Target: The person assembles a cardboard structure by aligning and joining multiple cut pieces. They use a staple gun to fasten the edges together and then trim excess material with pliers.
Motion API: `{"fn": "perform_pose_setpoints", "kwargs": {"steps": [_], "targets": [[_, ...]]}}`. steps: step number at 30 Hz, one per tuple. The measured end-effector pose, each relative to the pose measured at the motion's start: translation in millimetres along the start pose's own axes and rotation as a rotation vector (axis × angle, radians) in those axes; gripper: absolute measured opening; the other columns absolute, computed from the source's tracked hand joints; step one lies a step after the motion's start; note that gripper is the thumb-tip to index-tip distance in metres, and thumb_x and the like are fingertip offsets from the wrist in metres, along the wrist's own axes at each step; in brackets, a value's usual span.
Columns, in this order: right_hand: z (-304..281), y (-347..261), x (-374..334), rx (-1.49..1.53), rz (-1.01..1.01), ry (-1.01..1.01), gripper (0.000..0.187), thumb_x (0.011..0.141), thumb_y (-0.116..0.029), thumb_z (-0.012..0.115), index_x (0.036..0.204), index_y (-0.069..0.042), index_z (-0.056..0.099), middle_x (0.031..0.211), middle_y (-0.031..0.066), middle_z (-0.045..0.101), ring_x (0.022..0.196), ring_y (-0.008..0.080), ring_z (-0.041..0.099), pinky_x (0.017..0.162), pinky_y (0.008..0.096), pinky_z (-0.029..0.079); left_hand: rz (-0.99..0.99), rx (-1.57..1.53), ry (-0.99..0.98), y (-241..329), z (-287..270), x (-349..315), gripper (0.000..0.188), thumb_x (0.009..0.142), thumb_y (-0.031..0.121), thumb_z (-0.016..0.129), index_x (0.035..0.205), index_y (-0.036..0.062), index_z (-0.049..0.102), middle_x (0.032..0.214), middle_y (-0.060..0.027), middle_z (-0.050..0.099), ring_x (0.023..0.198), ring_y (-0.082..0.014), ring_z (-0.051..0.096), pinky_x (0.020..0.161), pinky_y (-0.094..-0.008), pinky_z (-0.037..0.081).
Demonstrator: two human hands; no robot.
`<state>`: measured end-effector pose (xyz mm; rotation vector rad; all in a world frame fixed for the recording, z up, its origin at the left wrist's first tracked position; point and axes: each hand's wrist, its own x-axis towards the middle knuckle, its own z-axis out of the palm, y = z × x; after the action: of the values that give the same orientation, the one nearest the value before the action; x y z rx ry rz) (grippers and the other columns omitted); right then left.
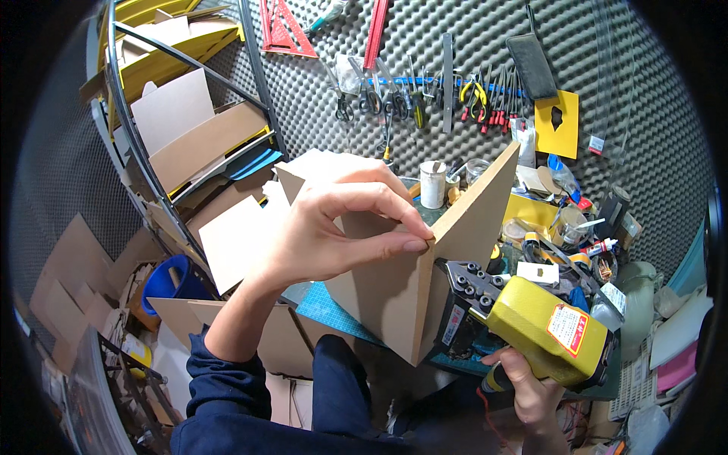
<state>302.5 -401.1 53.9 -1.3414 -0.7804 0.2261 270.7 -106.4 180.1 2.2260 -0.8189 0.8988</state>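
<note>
Pinching the top corner of a brown board (390, 307) mid-frame, the left hand (345, 216) has its grip nearly closed, while the right hand (528, 389) curls around a yellow-green power tool (535, 326) at lower right.

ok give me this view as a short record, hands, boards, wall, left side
left hand: at the top corner where two brown boards meet; anything pinched there unclear
right hand: grips yellow power tool
boards: standing at an angle to each other
wall: grey textured; scissors and pliers hang there
left side: rack with board pieces, blue bucket
</note>
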Motion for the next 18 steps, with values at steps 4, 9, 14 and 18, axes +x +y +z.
{"fn": "perform_pose_setpoints", "kwargs": {"steps": [4,9,14,18], "targets": [[0.3,0.4,-0.4,0.005,-0.01,0.009,0.045,0.093,-0.008,0.069,0.136,-0.003,0.054,0.133,0.01,0.06,0.119,0.0189,0.058,0.103,0.0349,0.044,0.01,0.031,0.009,-0.5,0.5,-0.8,0.022,0.07,0.004,0.085,0.089,0.0109,0.078,0.085,-0.0015,0.069,0.081,-0.013,0.062,0.071,-0.0281,0.048],[1.3,1.7,-2.7,-0.02,-0.002,0.038,0.046,0.093,-0.008,0.069,0.137,-0.003,0.054,0.133,0.0099,0.061,0.119,0.019,0.058,0.103,0.0352,0.044,0.028,0.018,-0.002,-3.0,-0.1,0.1,0.022,0.069,0.009,0.087,0.089,0.0126,0.078,0.084,-0.0002,0.068,0.081,-0.0125,0.062,0.071,-0.0285,0.048],[3.3,-2.4,-0.7,-0.046,-0.027,0.041,0.044,0.093,-0.007,0.069,0.134,-0.003,0.056,0.131,0.0098,0.062,0.117,0.0188,0.06,0.101,0.0347,0.045,0.041,0.079,-0.028,-0.1,-2.6,0.3,0.028,0.065,0.012,0.09,0.09,0.0137,0.078,0.086,-0.0004,0.069,0.083,-0.0132,0.062,0.072,-0.0293,0.048],[7.4,-3.6,1.9,-0.068,-0.048,0.12,0.048,0.093,-0.011,0.066,0.136,0.003,0.048,0.118,0.0186,0.064,0.093,0.0229,0.066,0.081,0.0348,0.054,0.034,0.088,-0.027,1.6,-2.0,0.6,0.032,0.063,0.011,0.092,0.092,0.0134,0.078,0.088,-0.0008,0.069,0.084,-0.0139,0.063,0.073,-0.029,0.048]]}}
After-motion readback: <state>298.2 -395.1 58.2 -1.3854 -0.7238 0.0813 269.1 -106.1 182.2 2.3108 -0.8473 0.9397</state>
